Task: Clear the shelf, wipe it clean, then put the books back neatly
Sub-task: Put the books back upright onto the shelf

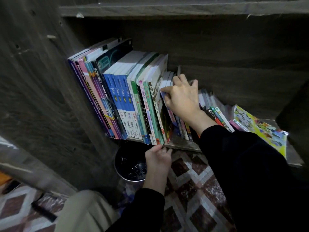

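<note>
A row of upright books fills the left half of the dark wooden shelf, leaning against its left wall. My right hand reaches into the shelf and grips a bunch of smaller thin books beside the tall green-and-white one. More thin books lean to the right of my wrist. A yellow picture book lies flat at the right end. My left hand is at the shelf's front edge, fingertips touching the bottom of the tall books.
A dark round bin stands on the floor under the shelf, left of my left hand. The floor has a diamond tile pattern. The wooden side panel rises on the left, with another shelf board above. A black pen-like object lies at lower left.
</note>
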Motion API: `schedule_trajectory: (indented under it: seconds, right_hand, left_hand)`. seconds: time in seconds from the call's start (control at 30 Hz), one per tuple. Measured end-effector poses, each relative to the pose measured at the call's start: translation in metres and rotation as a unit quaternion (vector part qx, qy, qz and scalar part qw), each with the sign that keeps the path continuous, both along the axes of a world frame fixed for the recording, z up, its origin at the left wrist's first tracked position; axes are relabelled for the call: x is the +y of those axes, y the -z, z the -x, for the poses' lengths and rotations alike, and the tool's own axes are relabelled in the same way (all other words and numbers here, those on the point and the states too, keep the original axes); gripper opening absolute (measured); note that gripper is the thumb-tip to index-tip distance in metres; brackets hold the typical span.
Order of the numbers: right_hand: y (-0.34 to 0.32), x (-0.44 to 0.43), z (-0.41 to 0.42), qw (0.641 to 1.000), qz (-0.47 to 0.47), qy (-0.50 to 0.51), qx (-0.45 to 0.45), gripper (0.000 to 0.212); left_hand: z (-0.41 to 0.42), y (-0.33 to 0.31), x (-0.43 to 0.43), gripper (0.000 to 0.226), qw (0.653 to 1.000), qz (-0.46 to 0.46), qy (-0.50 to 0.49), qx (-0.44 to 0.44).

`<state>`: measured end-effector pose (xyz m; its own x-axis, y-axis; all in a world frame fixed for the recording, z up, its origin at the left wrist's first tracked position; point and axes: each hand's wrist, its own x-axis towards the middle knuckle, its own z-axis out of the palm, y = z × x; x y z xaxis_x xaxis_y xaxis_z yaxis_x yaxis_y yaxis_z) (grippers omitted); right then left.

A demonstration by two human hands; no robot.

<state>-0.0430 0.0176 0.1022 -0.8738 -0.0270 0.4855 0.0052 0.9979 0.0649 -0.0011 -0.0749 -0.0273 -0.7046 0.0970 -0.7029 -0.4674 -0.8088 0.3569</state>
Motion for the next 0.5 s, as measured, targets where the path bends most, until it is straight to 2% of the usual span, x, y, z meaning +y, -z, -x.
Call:
schedule_trajectory:
  seconds: [0.1, 0.13, 0.17, 0.2, 0.23, 0.27, 0.3, 0.33, 0.4, 0.43, 0.5]
  right_hand:
    - [0.001, 0.000, 0.001, 1.000, 0.008, -0.008, -0.002, 0.030]
    - [0.001, 0.001, 0.002, 1.000, 0.009, -0.012, -0.006, 0.030]
    - [0.002, 0.001, 0.004, 1.000, 0.008, -0.019, -0.008, 0.031]
    - [0.003, 0.002, 0.004, 1.000, 0.006, -0.031, 0.003, 0.032]
    - [0.006, 0.001, 0.003, 0.998, 0.005, -0.048, 0.033, 0.035]
    - [0.011, 0.000, -0.001, 0.994, 0.019, -0.069, 0.078, 0.038]
    - [0.020, -0.001, -0.008, 0.986, 0.051, -0.093, 0.130, 0.038]
    - [0.032, -0.003, -0.019, 0.974, 0.099, -0.114, 0.171, 0.035]
    - [0.068, -0.011, -0.042, 0.953, 0.200, -0.134, 0.184, 0.026]
    - [0.087, -0.016, -0.052, 0.949, 0.234, -0.127, 0.168, 0.025]
    - [0.120, -0.027, -0.060, 0.950, 0.294, -0.079, 0.067, 0.039]
  left_hand:
    - [0.004, 0.001, -0.012, 0.037, 0.999, 0.002, -0.024, 0.023]
    - [-0.003, -0.003, -0.014, 0.024, 0.999, 0.040, -0.006, 0.016]
    - [-0.008, -0.008, -0.014, 0.011, 0.994, 0.094, 0.015, 0.055]
    - [-0.006, -0.005, -0.016, 0.007, 0.994, 0.087, 0.021, 0.058]
    - [0.003, 0.002, -0.022, 0.018, 0.999, 0.041, -0.004, 0.021]
    - [0.015, 0.008, -0.027, 0.032, 0.998, -0.057, -0.032, -0.021]
    - [0.025, 0.009, -0.033, 0.047, 0.994, -0.100, -0.035, -0.005]
    - [0.038, 0.016, -0.036, 0.053, 0.991, -0.122, -0.049, -0.034]
    - [0.041, 0.016, -0.036, 0.050, 0.989, -0.130, -0.024, -0.065]
    - [0.036, 0.013, -0.037, 0.043, 0.995, -0.099, 0.003, -0.024]
    - [0.026, 0.002, -0.036, 0.025, 0.990, 0.069, 0.107, 0.058]
